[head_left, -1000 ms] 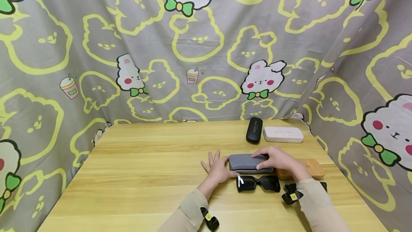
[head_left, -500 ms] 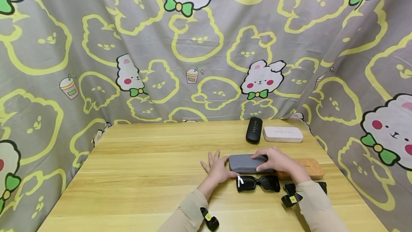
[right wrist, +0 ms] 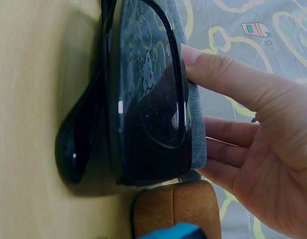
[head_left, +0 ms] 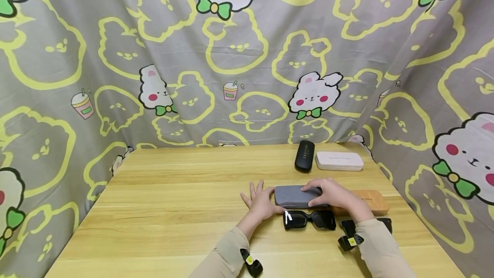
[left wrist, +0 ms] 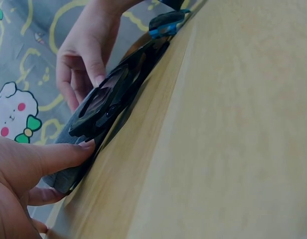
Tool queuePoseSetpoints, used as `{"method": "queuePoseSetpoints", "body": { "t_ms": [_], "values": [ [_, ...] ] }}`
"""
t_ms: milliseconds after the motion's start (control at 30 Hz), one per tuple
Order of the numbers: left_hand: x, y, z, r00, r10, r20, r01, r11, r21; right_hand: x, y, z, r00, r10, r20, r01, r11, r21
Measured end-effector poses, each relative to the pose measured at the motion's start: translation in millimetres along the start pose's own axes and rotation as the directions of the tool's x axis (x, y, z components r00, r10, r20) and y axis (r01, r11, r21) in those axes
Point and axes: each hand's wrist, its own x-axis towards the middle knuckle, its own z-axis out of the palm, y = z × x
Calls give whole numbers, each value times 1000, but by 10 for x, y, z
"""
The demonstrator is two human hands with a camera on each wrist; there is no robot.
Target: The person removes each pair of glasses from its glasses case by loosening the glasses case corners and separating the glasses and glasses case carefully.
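A grey fabric-covered glasses case [head_left: 291, 196] lies on the right half of the table, its lid down. My left hand [head_left: 262, 203] pinches its left end, thumb at the front corner and index finger at the back, other fingers spread. My right hand [head_left: 332, 192] grips the right part, thumb on the front edge and fingers over the far side. In the left wrist view, both hands show about the case [left wrist: 58, 174]. Right in front of it lie black sunglasses [head_left: 324, 219]; in the right wrist view their lens [right wrist: 153, 99] covers much of the case.
An orange-brown glasses case [head_left: 374, 201] sits to the right, partly behind my right wrist. Another dark pair of glasses [head_left: 387, 224] is mostly hidden by the right sleeve. Farther back are a black case [head_left: 305, 156] and a pale pink case [head_left: 339, 161]. A patterned curtain [head_left: 247, 55] encloses the table.
The grey case's lid has come down: the dark gap along its front edge has closed. My right hand has sunk slightly with it; the left hand has stayed in place.
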Motion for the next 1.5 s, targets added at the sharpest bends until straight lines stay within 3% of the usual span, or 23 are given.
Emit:
{"method": "queuePoseSetpoints", "body": {
  "t_ms": [600,1133,1500],
  "values": [
    [5,-17,-35,1000,8,10,-8,1000,-10,-20,-23,-30,999,-31,12,31,999,9],
    [-18,-30,-227,996,33,87,-31,999,-27,-184,-103,-183,998,53,-47,-51,998,39],
    [14,-14,-449,985,46,167,-19,987,-161,-342,-77,-357,991,86,-102,-86,996,6]
  ]
}}
